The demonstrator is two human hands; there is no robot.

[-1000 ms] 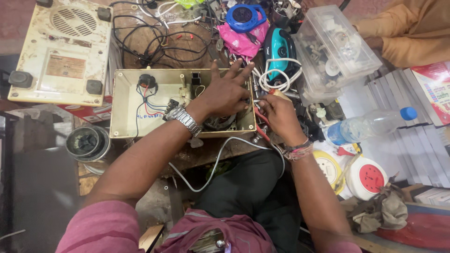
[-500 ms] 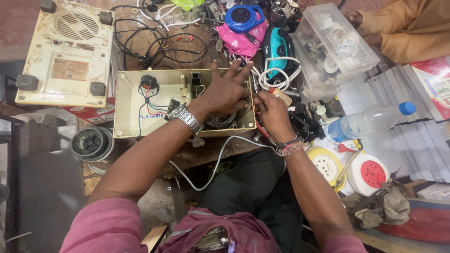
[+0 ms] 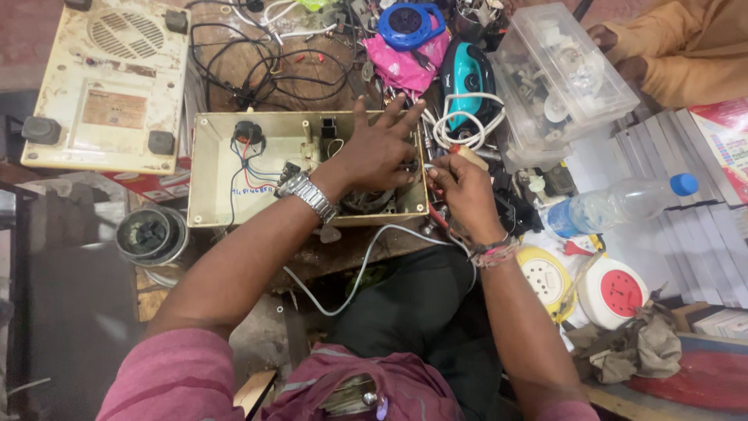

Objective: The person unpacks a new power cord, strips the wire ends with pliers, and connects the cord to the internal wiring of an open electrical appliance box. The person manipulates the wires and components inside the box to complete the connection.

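We see, from above, a cluttered workbench (image 3: 327,257) with an open cream-coloured casing (image 3: 204,168) lying near its front edge, its walls forming a shallow tray in which blue, red and black wires (image 3: 248,168) run across the floor. Our left hand (image 3: 374,152), wearing a metal wristwatch (image 3: 310,195), lies flat with fingers spread over the right half of the casing, pressing on the parts inside; it grips nothing that we can make out. Our right hand (image 3: 463,191) sits just beside the casing's right wall with fingers curled closed, apparently pinching a thin wire or small tool, though what exactly it holds is too small to tell. A grey cable (image 3: 358,273) loops off the front edge of the workbench toward our lap. Room for moving is scarce: a second cream appliance (image 3: 109,86) lies upside down at the back left corner, black cables (image 3: 234,62) tangle behind the casing, and a teal clothes iron (image 3: 467,74) with a coiled white cord (image 3: 460,129) crowds the back right. Further right stand a clear plastic box (image 3: 561,70) of small parts, a water bottle (image 3: 615,206) lying on its side, and two round extension reels (image 3: 584,284). A dark round part (image 3: 148,234) rests at the left edge. Another person's sleeve (image 3: 686,54) shows at the top right.
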